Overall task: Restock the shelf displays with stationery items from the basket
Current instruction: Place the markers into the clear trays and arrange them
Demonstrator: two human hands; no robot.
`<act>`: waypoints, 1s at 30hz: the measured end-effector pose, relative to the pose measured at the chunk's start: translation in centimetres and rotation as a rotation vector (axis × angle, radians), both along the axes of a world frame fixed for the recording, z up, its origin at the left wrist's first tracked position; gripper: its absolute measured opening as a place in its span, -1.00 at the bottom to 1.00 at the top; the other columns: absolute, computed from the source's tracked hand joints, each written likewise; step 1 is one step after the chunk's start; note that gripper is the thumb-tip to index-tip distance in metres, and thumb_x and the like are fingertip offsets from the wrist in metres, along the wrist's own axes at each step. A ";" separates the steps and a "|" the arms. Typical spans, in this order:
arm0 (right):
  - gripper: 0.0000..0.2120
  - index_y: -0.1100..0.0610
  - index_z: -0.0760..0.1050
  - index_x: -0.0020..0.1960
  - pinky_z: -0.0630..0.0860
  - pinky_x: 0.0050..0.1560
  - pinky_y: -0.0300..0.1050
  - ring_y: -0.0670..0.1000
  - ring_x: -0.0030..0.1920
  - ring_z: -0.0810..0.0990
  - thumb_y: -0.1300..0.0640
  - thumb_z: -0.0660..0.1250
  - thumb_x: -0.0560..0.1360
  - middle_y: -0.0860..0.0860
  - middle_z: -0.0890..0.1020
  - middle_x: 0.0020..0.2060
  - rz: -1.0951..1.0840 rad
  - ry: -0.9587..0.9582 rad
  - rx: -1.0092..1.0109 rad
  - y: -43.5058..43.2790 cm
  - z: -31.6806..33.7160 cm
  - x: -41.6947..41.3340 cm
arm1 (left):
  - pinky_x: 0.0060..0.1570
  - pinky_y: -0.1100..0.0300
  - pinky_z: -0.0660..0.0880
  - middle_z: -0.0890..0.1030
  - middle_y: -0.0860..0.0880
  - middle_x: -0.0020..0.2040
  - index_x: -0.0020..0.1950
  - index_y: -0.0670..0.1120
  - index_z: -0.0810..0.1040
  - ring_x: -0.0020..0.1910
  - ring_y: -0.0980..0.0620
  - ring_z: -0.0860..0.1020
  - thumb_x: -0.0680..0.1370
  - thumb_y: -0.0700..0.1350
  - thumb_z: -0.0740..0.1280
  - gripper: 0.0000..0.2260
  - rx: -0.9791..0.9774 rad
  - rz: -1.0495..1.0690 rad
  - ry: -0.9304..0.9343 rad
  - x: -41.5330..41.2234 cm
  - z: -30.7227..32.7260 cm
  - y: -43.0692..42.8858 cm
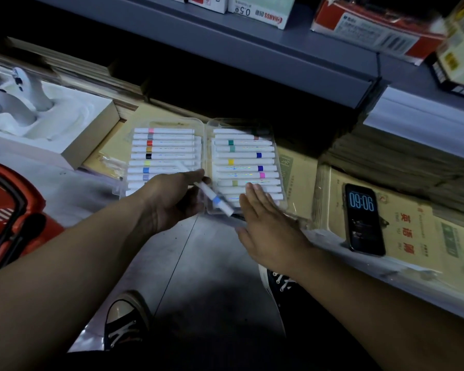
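two hands over marker case (204,145): left hand (172,199) pinching marker (217,200), right hand (265,223) flat, spread.

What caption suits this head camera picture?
Left hand holds a blue-banded marker over an open clear marker case; right hand rests flat.

One clear marker case (205,145), open, two halves. Left half: about ten white markers (163,149), lower ones hidden by a hand. Right half: about eleven, some covered. One loose marker (217,200) with a blue band. Two hands: left hand (172,202), right hand (263,223). One phone (363,219). One red basket (8,210). Two shoes (126,319). Boxes on the upper shelf (252,46): four at least, edges cropped.
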State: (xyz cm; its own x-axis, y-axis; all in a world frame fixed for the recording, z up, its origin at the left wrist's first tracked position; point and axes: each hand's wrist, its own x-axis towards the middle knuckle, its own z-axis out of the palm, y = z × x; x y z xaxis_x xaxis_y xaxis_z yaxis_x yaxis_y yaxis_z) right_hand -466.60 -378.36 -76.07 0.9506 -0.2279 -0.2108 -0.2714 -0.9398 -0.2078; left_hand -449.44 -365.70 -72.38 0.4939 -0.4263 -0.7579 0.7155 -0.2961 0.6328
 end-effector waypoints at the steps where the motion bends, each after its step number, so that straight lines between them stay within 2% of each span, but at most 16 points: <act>1: -0.50 0.26 0.23 0.55 0.01 0.60 -0.02 0.12 0.63 -0.02 0.00 0.04 0.71 0.20 0.08 0.61 -0.087 -0.058 0.126 0.1 1.1 0.5 | -0.32 0.22 0.60 0.53 -0.02 -0.35 0.00 -0.14 0.65 -0.41 0.09 0.48 0.62 -0.10 0.38 -0.87 -0.018 0.010 0.020 -0.1 0.0 -0.1; 2: -0.57 0.23 0.35 0.48 0.12 0.53 -0.10 0.09 0.59 0.16 0.03 0.07 0.71 0.17 0.25 0.57 -0.189 -0.151 0.222 0.1 2.1 1.0 | -0.29 0.20 0.63 0.54 -0.03 -0.34 0.01 -0.14 0.63 -0.42 0.09 0.51 0.61 -0.12 0.39 -0.91 -0.028 0.018 0.035 -0.3 -0.1 -0.1; 4: -0.63 0.13 0.46 0.41 0.37 0.37 -0.11 0.03 0.37 0.48 -0.01 0.15 0.69 0.06 0.54 0.37 -0.357 -0.324 0.365 -0.1 3.3 2.1 | -0.30 0.18 0.65 0.55 -0.04 -0.34 -0.03 -0.12 0.60 -0.40 0.08 0.53 0.61 -0.15 0.40 -0.94 -0.040 0.011 0.050 -0.6 -0.2 -0.3; 6: -0.64 0.04 0.50 0.39 0.49 0.25 -0.12 -0.08 0.20 0.59 -0.05 0.27 0.64 -0.07 0.64 0.22 -0.401 -0.343 0.522 -0.5 3.9 2.6 | -0.32 0.17 0.65 0.57 -0.05 -0.31 -0.07 -0.13 0.59 -0.36 0.06 0.54 0.59 -0.16 0.41 -0.92 -0.051 -0.009 0.064 -1.1 0.0 -0.6; 9: -0.74 0.09 0.63 0.23 0.53 0.14 -0.14 -0.11 0.06 0.61 0.13 0.42 0.55 -0.05 0.69 0.05 -0.227 -0.322 0.475 -1.5 3.6 2.6 | -0.29 0.14 0.68 0.60 -0.06 -0.35 -0.07 -0.16 0.60 -0.34 0.05 0.57 0.57 -0.17 0.43 -0.93 -0.072 -0.020 0.100 -2.0 0.2 -1.1; 12: -0.80 0.11 0.66 0.13 0.52 0.05 -0.06 -0.01 -0.01 0.62 0.23 0.39 0.53 0.00 0.70 -0.04 -0.153 -0.280 0.406 -2.4 2.6 2.4 | -0.15 0.09 0.68 0.60 -0.06 -0.37 -0.09 -0.17 0.57 -0.36 0.04 0.54 0.62 -0.16 0.37 -0.88 -0.045 -0.022 0.172 -2.4 -0.1 -1.3; 15: -0.83 0.15 0.64 0.11 0.49 0.08 0.00 0.09 0.05 0.60 0.25 0.36 0.54 0.06 0.68 0.00 -0.117 -0.215 0.300 -3.7 1.7 1.7 | -0.03 0.09 0.58 0.41 -0.05 -0.39 -0.20 -0.09 0.41 -0.45 0.03 0.40 0.66 -0.09 0.22 -0.76 -0.001 -0.096 0.314 -2.5 -0.6 -0.8; 16: -0.82 0.16 0.63 0.12 0.48 0.10 0.03 0.11 0.08 0.58 0.25 0.35 0.55 0.07 0.67 0.02 -0.099 -0.201 0.258 -4.3 1.4 1.3 | -0.02 0.05 0.57 0.43 -0.06 -0.38 -0.20 -0.09 0.42 -0.46 0.01 0.45 0.65 -0.07 0.21 -0.77 0.035 -0.116 0.344 -2.5 -0.6 -0.6; 17: -0.82 0.16 0.62 0.14 0.48 0.12 0.04 0.12 0.10 0.57 0.25 0.34 0.56 0.07 0.65 0.03 -0.080 -0.187 0.221 -4.8 1.2 0.9 | -0.01 0.00 0.58 0.51 -0.11 -0.34 -0.16 -0.14 0.47 -0.41 -0.04 0.54 0.64 -0.06 0.22 -0.77 0.079 -0.139 0.356 -2.4 -0.7 -0.3; 19: -0.83 0.15 0.61 0.14 0.49 0.10 0.06 0.13 0.10 0.55 0.25 0.33 0.57 0.06 0.62 0.02 -0.053 -0.178 0.167 -5.4 0.9 0.3 | 0.03 -0.13 0.58 0.65 -0.27 -0.12 0.03 -0.31 0.53 -0.17 -0.18 0.65 0.61 -0.04 0.29 -0.70 0.146 -0.202 0.375 -2.4 -1.0 0.1; 21: -0.84 0.16 0.62 0.11 0.52 0.02 0.05 0.13 0.05 0.55 0.26 0.34 0.56 0.05 0.59 -0.03 -0.023 -0.218 0.109 -5.6 0.6 -0.2 | 0.10 -0.21 0.56 0.62 -0.37 0.11 0.21 -0.39 0.45 0.02 -0.27 0.64 0.59 -0.05 0.34 -0.59 0.176 -0.219 0.398 -2.6 -1.0 0.2; 24: -0.85 0.15 0.63 0.06 0.56 -0.06 0.01 0.11 0.02 0.55 0.28 0.39 0.51 0.02 0.57 -0.04 -0.012 -0.315 -0.016 -5.5 0.5 -0.4 | 0.06 -0.20 0.55 0.53 -0.42 0.20 0.31 -0.39 0.33 0.09 -0.34 0.61 0.60 -0.11 0.34 -0.56 0.148 -0.102 0.336 -2.7 -1.0 0.2; 26: -0.84 0.14 0.65 0.00 0.55 -0.06 0.00 0.12 0.01 0.54 0.31 0.44 0.45 0.01 0.59 -0.07 -0.024 -0.359 -0.095 -5.5 0.7 -0.3 | 0.06 -0.17 0.55 0.50 -0.39 0.17 0.31 -0.37 0.33 0.13 -0.34 0.60 0.61 -0.15 0.31 -0.61 0.095 -0.003 0.300 -2.7 -1.1 0.1; 28: -0.83 0.11 0.66 -0.06 0.53 -0.08 -0.04 0.11 -0.04 0.54 0.31 0.50 0.39 -0.01 0.58 -0.12 -0.016 -0.356 -0.159 -5.6 0.8 -0.3 | 0.09 -0.14 0.55 0.55 -0.34 0.07 0.22 -0.36 0.42 0.08 -0.31 0.60 0.62 -0.19 0.26 -0.74 0.036 0.085 0.304 -2.6 -1.1 -0.1; 30: -0.77 0.07 0.66 -0.09 0.47 -0.12 -0.10 0.09 -0.09 0.53 0.31 0.55 0.32 -0.04 0.56 -0.16 -0.002 -0.313 -0.223 -5.5 0.7 -0.4 | 0.14 -0.12 0.57 0.59 -0.36 0.06 0.09 -0.36 0.46 0.08 -0.29 0.62 0.61 -0.23 0.24 -0.82 -0.011 0.161 0.314 -2.4 -1.0 -0.3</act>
